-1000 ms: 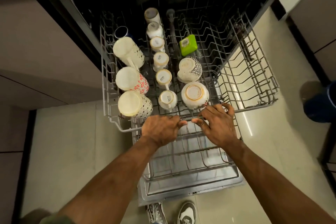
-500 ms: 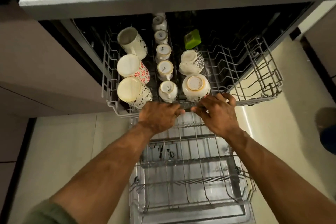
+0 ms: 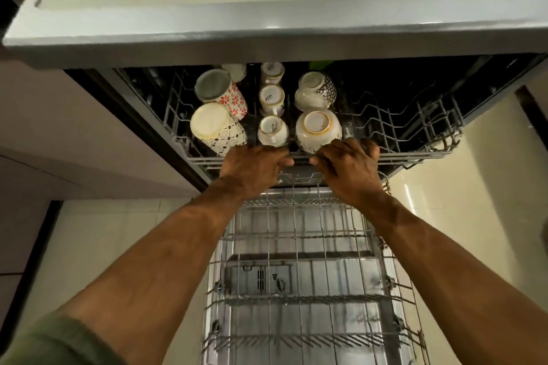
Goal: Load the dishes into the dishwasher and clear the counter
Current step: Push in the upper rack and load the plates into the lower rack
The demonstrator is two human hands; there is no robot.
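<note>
The dishwasher's upper rack (image 3: 415,154) is partly slid under the counter. It holds upturned mugs and cups: a red-flowered mug (image 3: 225,95), a black-patterned mug (image 3: 216,130), small white cups (image 3: 272,130) in a middle row, and a white bowl (image 3: 318,127). My left hand (image 3: 252,169) and my right hand (image 3: 350,169) both grip the front rail of the upper rack, fingers curled over it. Below them the lower rack (image 3: 311,290) stands pulled out over the open door and holds nothing.
The pale counter edge (image 3: 267,35) overhangs the dishwasher opening. Cabinet fronts (image 3: 59,142) stand to the left, and beige floor tiles (image 3: 489,201) lie on both sides of the open door.
Both hands have pushed the upper rack further into the dishwasher. Several mugs at the back and the green item have gone under the counter. The view has tilted upward.
</note>
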